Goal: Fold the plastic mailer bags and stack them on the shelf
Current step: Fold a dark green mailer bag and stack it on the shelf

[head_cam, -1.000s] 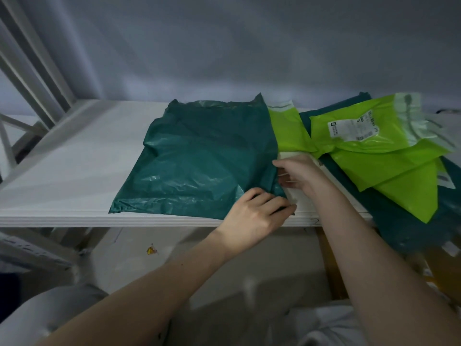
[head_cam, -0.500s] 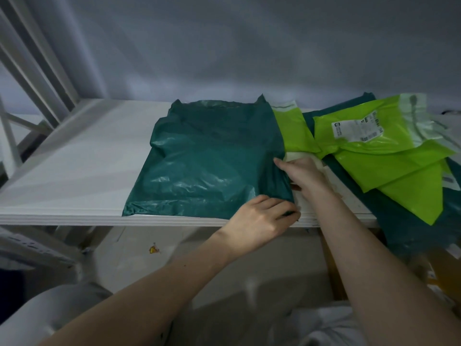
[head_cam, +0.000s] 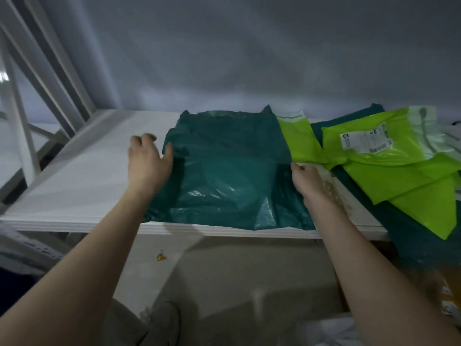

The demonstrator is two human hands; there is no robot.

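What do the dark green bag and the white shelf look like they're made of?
The dark green bag looks like thin plastic film with a glossy finish: it wrinkles softly and throws white glare patches. The white shelf seems a rigid board with a smooth, faintly shiny coating, perhaps painted metal or laminate; the picture leaves that open.

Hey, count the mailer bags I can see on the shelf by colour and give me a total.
Dark green mailer bags: 2, one in front, one under the pile at right
Lime green mailer bags: at least 3, overlapping
Total: at least 5
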